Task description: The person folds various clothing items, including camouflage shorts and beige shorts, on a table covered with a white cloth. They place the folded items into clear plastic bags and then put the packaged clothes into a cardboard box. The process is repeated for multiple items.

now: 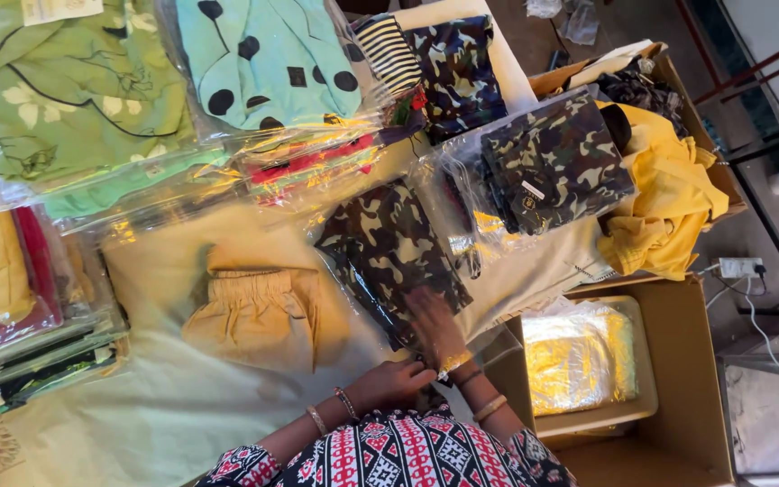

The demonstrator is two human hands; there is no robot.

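Right hand (433,326) flat on a camouflage garment in a clear plastic bag (394,252), fingers spread and pressing down on its near edge; nothing pinched. Left hand (391,381) just beside it at the bag's near corner, fingers curled toward the plastic; whether that grip pinches the bag or only touches it cannot be told. Bangles on both wrists. Bagged camouflage garment lying near the middle of the tabletop (137,424), on pale cloth.

Left of it, touching nothing, folded tan shorts (259,311) with an elastic waistband. Beyond it, a second bagged camouflage garment (552,167), and farther back a third camouflage piece (457,68) beside a striped one (388,52). Loose yellow clothing (664,203) heaped in an open carton at the far right. Near right, a cardboard box (678,379) holding a shiny yellow packet (579,356). Along the far left, stacks of bagged clothes: a green floral one (65,99), a light blue spotted one (263,59), red ones (308,162) beneath.
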